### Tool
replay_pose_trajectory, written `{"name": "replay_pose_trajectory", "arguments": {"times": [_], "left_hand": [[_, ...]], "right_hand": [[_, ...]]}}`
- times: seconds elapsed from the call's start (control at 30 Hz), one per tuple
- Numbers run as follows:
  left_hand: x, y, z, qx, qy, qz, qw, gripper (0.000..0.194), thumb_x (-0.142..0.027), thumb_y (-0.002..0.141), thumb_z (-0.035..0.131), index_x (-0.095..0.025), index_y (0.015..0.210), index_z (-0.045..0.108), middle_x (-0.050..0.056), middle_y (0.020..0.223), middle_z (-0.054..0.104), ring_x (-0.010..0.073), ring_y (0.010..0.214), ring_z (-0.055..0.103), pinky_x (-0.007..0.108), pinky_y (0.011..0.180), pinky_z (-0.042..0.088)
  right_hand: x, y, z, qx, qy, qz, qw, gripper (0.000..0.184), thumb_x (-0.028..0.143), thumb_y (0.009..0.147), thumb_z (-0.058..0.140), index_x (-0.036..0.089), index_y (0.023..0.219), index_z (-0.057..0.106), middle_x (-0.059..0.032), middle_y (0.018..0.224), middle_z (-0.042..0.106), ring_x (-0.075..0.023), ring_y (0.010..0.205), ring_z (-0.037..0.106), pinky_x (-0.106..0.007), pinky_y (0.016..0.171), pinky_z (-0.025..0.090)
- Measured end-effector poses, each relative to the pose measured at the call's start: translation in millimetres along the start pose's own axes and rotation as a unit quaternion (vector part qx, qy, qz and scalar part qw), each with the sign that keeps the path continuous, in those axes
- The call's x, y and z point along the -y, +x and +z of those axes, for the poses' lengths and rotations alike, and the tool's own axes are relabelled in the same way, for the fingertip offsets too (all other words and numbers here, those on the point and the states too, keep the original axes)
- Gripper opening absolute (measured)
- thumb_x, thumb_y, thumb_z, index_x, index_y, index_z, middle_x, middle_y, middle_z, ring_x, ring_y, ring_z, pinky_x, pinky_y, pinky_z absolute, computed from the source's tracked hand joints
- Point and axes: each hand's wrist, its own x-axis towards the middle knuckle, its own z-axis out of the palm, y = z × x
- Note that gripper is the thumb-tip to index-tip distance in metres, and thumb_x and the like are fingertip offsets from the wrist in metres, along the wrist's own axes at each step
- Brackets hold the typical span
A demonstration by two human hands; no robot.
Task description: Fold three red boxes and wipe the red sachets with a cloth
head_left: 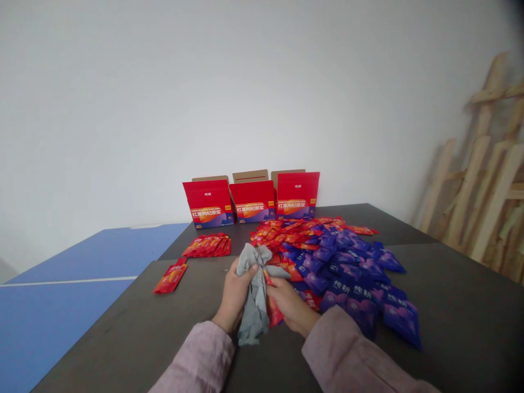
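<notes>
My left hand [234, 295] is closed around a crumpled grey cloth [254, 295] that hangs down between both hands. My right hand [290, 305] is closed on a red sachet [273, 312], which is partly wrapped by the cloth. Both hands hover over the dark table [135, 338] near its front middle. Just right of my hands spreads a big pile of purple sachets [352, 278], with loose red sachets [295, 232] behind them.
Three open red cartons [251, 203] stand in a row at the table's far edge. A neat row of red sachets [208, 245] and a small stack [171, 277] lie left of my hands. A blue table [57, 295] adjoins on the left. Wooden frames [487, 180] lean on the right wall.
</notes>
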Motion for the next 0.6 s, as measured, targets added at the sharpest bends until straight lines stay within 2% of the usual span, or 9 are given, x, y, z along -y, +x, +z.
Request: {"name": "replay_pose_trajectory", "arguments": {"times": [0.1,0.17,0.27,0.33,0.37,0.43,0.53,0.6], "left_hand": [[2.0,1.8,-1.6,-0.02,-0.006,-0.004,1.0,0.045,-0.039,0.073,0.078,-0.017,0.112,0.069,0.006,0.105,0.075,0.0231,0.096,0.069,0.035,0.092,0.051],[2.6,2.7,-3.2,-0.046,-0.023,-0.011,0.999,0.047,-0.041,0.077,0.074,-0.018,0.117,0.066,0.007,0.11,0.074,0.0227,0.098,0.069,0.035,0.092,0.051],[2.0,0.5,-5.5,-0.097,0.012,0.033,0.995,0.048,-0.044,0.084,0.068,-0.021,0.125,0.061,0.006,0.12,0.07,0.0229,0.108,0.066,0.036,0.099,0.047],[1.5,-5.9,-3.4,-0.106,0.07,0.08,0.989,0.044,-0.045,0.088,0.063,-0.023,0.126,0.061,0.007,0.123,0.068,0.0236,0.114,0.062,0.036,0.104,0.044],[1.5,-10.8,-0.6,-0.093,0.103,0.105,0.985,0.041,-0.045,0.091,0.06,-0.023,0.125,0.062,0.007,0.123,0.068,0.0242,0.116,0.061,0.037,0.105,0.043],[2.4,-22.8,8.6,-0.032,0.178,0.161,0.97,0.035,-0.042,0.095,0.054,-0.023,0.123,0.065,0.008,0.125,0.067,0.0259,0.118,0.058,0.04,0.106,0.042],[4.8,-37.9,24.8,0.08,0.298,0.252,0.917,0.037,-0.032,0.095,0.053,-0.024,0.13,0.064,0.01,0.135,0.062,0.0289,0.125,0.051,0.047,0.11,0.038],[6.3,-40.6,31.1,0.111,0.352,0.287,0.884,0.046,-0.026,0.094,0.052,-0.025,0.14,0.057,0.01,0.142,0.057,0.0299,0.127,0.048,0.049,0.111,0.036]], "right_hand": [[0.0,-0.2,-0.6,0.008,0.009,0.016,1.0,0.027,0.044,0.077,0.078,0.019,0.086,0.077,-0.0055,0.08,0.077,-0.0291,0.095,0.072,-0.045,0.093,0.051],[-0.2,1.1,-3.2,-0.015,0.024,0.022,0.999,0.031,0.045,0.072,0.082,0.017,0.085,0.076,-0.0057,0.079,0.076,-0.0291,0.093,0.072,-0.044,0.091,0.051],[-0.8,6.3,-9.6,-0.113,0.078,0.017,0.99,0.038,0.044,0.064,0.087,0.017,0.087,0.074,-0.0062,0.083,0.077,-0.0279,0.09,0.072,-0.042,0.087,0.053],[-1.3,10.5,-13.4,-0.163,0.131,0.008,0.978,0.04,0.044,0.064,0.086,0.018,0.092,0.073,-0.0065,0.086,0.077,-0.0272,0.091,0.072,-0.041,0.085,0.055],[-1.6,12.4,-14.8,-0.175,0.156,0.002,0.972,0.041,0.044,0.066,0.085,0.019,0.095,0.073,-0.0066,0.088,0.077,-0.0271,0.092,0.072,-0.04,0.084,0.055],[-2.8,14.9,-16.6,-0.175,0.187,-0.006,0.967,0.041,0.047,0.069,0.081,0.02,0.099,0.072,-0.0068,0.089,0.078,-0.0273,0.094,0.072,-0.04,0.082,0.057],[-5.0,15.7,-17.8,-0.162,0.187,-0.009,0.969,0.04,0.052,0.07,0.076,0.021,0.095,0.071,-0.0053,0.087,0.077,-0.027,0.096,0.07,-0.039,0.081,0.057],[-5.6,15.1,-17.0,-0.15,0.165,-0.021,0.975,0.039,0.055,0.071,0.074,0.021,0.089,0.071,-0.0048,0.085,0.076,-0.0268,0.097,0.07,-0.038,0.081,0.057]]}}
